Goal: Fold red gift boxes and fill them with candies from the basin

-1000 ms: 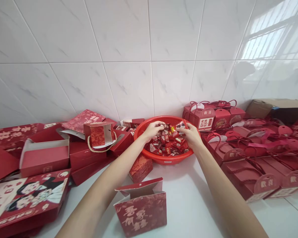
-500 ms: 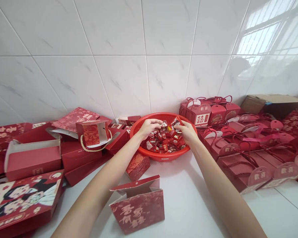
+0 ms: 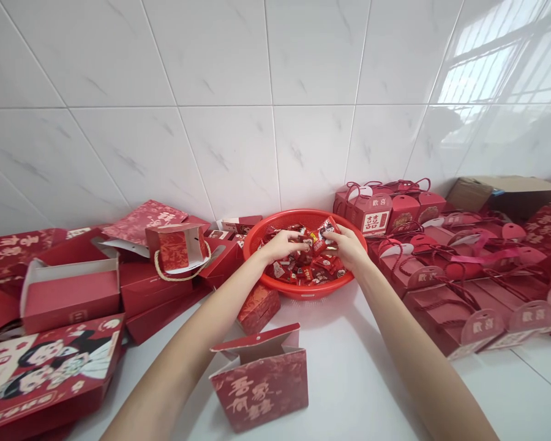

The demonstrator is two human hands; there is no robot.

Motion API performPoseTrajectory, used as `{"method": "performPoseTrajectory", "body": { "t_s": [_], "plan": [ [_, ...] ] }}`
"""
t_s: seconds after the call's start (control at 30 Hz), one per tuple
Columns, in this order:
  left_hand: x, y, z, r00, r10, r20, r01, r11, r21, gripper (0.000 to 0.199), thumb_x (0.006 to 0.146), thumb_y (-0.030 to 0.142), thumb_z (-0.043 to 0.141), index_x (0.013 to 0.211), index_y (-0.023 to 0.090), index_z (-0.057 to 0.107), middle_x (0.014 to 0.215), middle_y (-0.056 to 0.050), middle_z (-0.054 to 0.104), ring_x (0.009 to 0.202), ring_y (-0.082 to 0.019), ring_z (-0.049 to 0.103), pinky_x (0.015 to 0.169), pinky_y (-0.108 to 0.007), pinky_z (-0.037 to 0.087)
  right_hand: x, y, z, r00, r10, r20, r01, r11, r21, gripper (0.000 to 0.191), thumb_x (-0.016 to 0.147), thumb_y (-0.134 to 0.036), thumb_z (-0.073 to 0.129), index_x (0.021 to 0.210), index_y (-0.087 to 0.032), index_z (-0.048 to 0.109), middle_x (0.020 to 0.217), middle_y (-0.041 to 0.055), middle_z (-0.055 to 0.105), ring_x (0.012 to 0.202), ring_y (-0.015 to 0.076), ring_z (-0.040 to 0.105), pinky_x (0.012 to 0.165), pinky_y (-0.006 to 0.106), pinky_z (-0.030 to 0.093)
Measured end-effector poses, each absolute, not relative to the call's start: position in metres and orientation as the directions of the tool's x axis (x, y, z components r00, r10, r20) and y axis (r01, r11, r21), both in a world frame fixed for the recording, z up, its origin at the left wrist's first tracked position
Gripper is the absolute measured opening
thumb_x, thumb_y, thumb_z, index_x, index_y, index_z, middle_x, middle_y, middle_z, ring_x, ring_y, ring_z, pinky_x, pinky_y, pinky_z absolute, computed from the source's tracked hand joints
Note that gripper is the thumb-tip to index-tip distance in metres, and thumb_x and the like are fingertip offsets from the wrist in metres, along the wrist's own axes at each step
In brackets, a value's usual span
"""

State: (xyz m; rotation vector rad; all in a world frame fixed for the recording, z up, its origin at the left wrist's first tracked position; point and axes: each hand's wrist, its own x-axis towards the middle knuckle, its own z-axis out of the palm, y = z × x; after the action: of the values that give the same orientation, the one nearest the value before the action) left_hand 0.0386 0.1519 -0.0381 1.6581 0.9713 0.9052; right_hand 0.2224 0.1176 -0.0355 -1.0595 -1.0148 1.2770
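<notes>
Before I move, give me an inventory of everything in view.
basket: one, red, by the wall
wrapped sweets: many, mostly red, in it
picture packet: one, red, right fingers
open carton: one, red, front centre
patterned box: one, orange-red, against basket's near left
rope-handled box: one, red, left pile
couple-print box: one, red and cream, near left
other boxes: several, red, left
cord-handled boxes: many, red, right
cardboard box: one, brown, far right
tiled wall: one, white, behind
table: one, white, beneath
left hand, right hand: over sweets

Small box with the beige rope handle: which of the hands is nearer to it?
Left: the left hand is over the basket, right of the box; the right hand is farther right.
</notes>
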Motion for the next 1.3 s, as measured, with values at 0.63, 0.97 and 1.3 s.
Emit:
{"method": "performPoseTrajectory", "body": {
  "t_s": [0.63,0.97,1.3],
  "plan": [
    [0.044,0.151,-0.041,0.403,0.877,0.264,0.354,-0.415,0.838,0.042,0.073,0.054,0.077,0.082,0.016,0.061,0.06,0.003,0.062,0.053,-0.012,0.057,0.052,-0.023,0.044,0.22,0.107,-0.036,-0.179,0.981,0.069,-0.07,0.057,-0.996,0.036,0.055,-0.026,0.084,0.085,-0.018,0.066,0.082,0.0019,0.071,0.071,0.019,0.068,0.052,0.026,0.056],
    [0.043,0.161,-0.045,0.406,0.892,0.2,0.627,-0.431,0.649,0.029,0.093,0.023,0.046,0.11,0.016,0.069,0.103,-0.009,0.075,0.096,-0.022,0.071,0.087,-0.031,0.054,0.227,0.128,-0.054,0.31,0.899,0.309,0.135,0.28,-0.95,0.029,0.061,-0.03,0.072,0.087,-0.02,0.066,0.083,0.0014,0.072,0.08,0.0216,0.066,0.075,0.034,0.054],
    [0.051,0.156,-0.046,0.512,0.843,-0.168,0.843,-0.456,0.285,0.023,0.061,0.014,0.073,0.083,0.022,0.076,0.094,-0.006,0.076,0.099,-0.027,0.068,0.091,-0.03,0.049,0.227,0.132,-0.057,0.296,0.912,0.285,0.064,0.279,-0.958,0.032,0.059,-0.032,0.071,0.088,-0.019,0.066,0.082,0.0027,0.072,0.078,0.0223,0.067,0.073,0.034,0.055]
  ]
}}
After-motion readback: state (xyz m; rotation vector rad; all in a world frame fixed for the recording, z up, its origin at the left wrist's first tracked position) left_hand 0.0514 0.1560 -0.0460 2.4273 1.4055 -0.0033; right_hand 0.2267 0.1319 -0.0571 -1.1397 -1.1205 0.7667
